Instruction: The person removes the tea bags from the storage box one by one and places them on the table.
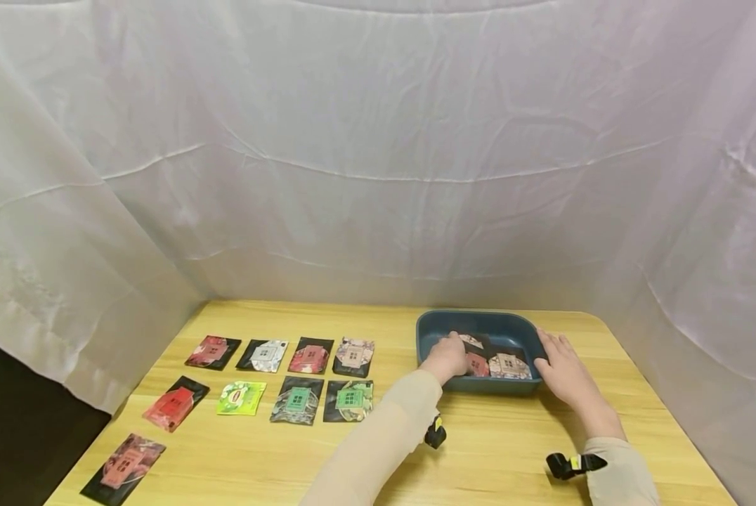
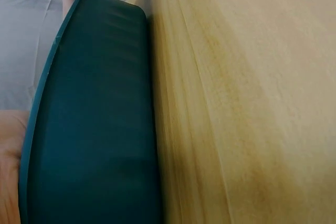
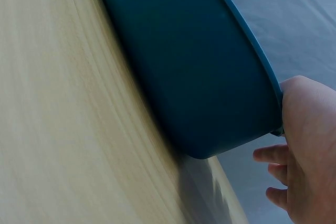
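A dark blue-green plastic bin (image 1: pixel 479 385) stands at the back right of the table, with several flat sachets inside. My left hand (image 1: pixel 447 357) reaches over the front rim into the bin's left part, beside a black-and-red sachet (image 1: pixel 477 364). Its fingertips are hidden, so I cannot tell whether they pinch anything. To its right in the bin lies a sachet with a pale floral print (image 1: pixel 509 365). My right hand (image 1: pixel 568 369) rests at the bin's right rim, thumb at the edge and fingers extended outside. In the right wrist view, those fingers (image 3: pixel 274 154) extend past the bin's corner.
Left of the bin, several sachets lie in loose rows, including a green-yellow one (image 1: pixel 242 398), a black-and-green one (image 1: pixel 349 401) and a red one (image 1: pixel 176 403). Another dark red sachet (image 1: pixel 123 469) lies near the left edge. Pale cloth (image 1: pixel 378 176) hangs around the wooden table (image 1: pixel 239 464).
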A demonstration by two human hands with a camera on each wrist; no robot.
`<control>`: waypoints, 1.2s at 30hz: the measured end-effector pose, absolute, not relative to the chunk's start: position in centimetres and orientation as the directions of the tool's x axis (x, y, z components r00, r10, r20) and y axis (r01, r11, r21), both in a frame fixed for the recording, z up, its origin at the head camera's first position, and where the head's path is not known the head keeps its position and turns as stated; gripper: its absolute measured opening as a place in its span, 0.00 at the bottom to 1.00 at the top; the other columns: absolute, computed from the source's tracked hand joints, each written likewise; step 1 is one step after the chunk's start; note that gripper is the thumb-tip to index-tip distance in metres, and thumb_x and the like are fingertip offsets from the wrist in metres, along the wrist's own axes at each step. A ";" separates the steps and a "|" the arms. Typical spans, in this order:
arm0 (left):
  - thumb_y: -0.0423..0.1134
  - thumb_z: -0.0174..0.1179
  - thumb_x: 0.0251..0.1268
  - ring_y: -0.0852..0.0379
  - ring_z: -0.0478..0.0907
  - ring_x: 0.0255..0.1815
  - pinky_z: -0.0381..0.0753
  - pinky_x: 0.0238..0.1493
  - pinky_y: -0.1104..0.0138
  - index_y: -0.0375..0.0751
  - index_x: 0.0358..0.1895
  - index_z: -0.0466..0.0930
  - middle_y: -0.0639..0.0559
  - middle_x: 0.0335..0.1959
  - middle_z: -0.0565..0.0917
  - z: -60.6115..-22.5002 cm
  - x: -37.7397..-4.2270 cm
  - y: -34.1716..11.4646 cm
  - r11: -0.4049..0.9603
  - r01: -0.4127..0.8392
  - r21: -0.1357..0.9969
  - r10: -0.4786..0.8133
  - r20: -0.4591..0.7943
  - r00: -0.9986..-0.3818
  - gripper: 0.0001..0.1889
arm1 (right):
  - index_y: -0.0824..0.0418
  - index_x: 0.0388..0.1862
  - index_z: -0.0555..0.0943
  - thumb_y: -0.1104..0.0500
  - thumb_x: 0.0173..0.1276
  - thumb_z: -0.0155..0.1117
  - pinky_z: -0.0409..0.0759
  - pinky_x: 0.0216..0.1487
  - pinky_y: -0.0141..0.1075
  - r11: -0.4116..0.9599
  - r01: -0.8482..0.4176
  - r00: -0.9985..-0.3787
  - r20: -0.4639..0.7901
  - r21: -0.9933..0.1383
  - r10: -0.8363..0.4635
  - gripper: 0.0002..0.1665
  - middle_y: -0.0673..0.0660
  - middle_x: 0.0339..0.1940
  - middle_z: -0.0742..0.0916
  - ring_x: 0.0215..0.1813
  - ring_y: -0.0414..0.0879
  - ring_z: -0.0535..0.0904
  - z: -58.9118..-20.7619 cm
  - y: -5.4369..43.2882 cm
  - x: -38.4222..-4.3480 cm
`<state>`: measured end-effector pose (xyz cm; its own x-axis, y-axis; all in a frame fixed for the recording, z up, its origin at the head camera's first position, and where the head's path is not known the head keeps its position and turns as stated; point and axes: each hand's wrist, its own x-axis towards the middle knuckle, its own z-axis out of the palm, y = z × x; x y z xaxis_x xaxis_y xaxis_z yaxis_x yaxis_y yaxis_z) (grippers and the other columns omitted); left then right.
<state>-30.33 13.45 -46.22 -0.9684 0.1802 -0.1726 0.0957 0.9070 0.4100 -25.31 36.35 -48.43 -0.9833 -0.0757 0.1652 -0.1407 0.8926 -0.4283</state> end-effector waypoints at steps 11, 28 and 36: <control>0.45 0.66 0.59 0.50 0.82 0.50 0.82 0.48 0.62 0.38 0.59 0.73 0.46 0.50 0.84 -46.3 -30.7 13.4 0.900 0.116 0.420 0.195 -0.150 -0.969 0.26 | 0.70 0.77 0.50 0.56 0.75 0.45 0.48 0.72 0.68 0.891 -0.128 -0.986 0.150 -0.436 -0.068 0.37 0.77 0.74 0.60 0.75 0.75 0.45 -48.8 36.5 -25.5; 0.33 0.72 0.53 0.64 0.72 0.14 0.74 0.19 0.74 0.46 0.14 0.64 0.59 0.12 0.66 -45.6 -31.0 11.5 0.566 0.152 0.810 0.265 -0.004 -0.964 0.23 | 0.71 0.76 0.53 0.57 0.73 0.46 0.50 0.72 0.67 0.898 -0.137 -0.983 0.168 -0.419 -0.071 0.36 0.77 0.72 0.62 0.74 0.76 0.49 -48.4 36.1 -25.5; 0.32 0.70 0.55 0.56 0.83 0.23 0.87 0.30 0.59 0.34 0.34 0.76 0.47 0.29 0.82 -44.3 -30.8 9.8 0.438 0.113 0.892 0.242 0.004 -0.970 0.11 | 0.71 0.76 0.53 0.57 0.73 0.46 0.50 0.71 0.68 0.895 -0.132 -0.984 0.162 -0.426 -0.069 0.37 0.78 0.73 0.61 0.75 0.76 0.48 -48.3 36.2 -25.4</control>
<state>-30.76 9.79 -44.28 -0.9704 0.2417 0.0039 0.1126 0.4375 0.8921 -25.35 36.18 -48.31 -0.9844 -0.0687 0.1619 -0.1324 0.8951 -0.4258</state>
